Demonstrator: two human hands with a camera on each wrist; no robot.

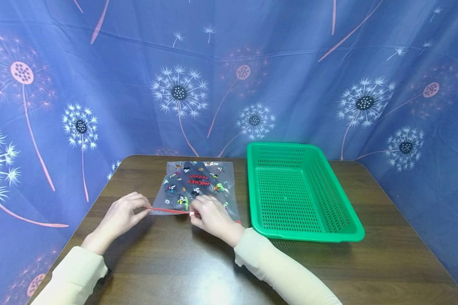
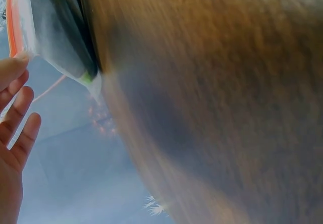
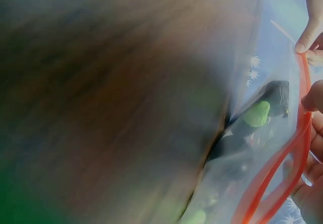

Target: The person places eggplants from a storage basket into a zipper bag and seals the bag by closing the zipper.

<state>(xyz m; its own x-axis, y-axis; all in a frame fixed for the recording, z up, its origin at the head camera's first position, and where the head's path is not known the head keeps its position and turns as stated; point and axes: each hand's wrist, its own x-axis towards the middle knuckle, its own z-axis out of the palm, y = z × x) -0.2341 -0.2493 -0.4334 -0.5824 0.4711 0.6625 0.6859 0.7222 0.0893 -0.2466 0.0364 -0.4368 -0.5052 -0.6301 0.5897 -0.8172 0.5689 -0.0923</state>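
A clear zip bag (image 1: 198, 182) printed with cartoon figures and red lettering lies on the table, its red zip edge toward me. Something dark with green parts (image 3: 257, 114) shows through the plastic. My left hand (image 1: 124, 214) pinches the left end of the zip between thumb and forefinger, other fingers loose. Along the zip, my right hand (image 1: 213, 216) grips the small white slider (image 1: 192, 213) with thumb and fingers. In the right wrist view, the red strips (image 3: 275, 176) spread apart on the right hand's side and run together toward the left hand.
A green plastic basket (image 1: 253, 199) with slotted walls stands right of the bag, close to my right forearm. Beneath everything is a brown wooden table (image 1: 168, 262). Behind its far edge hangs a blue dandelion-print cloth (image 1: 137, 106).
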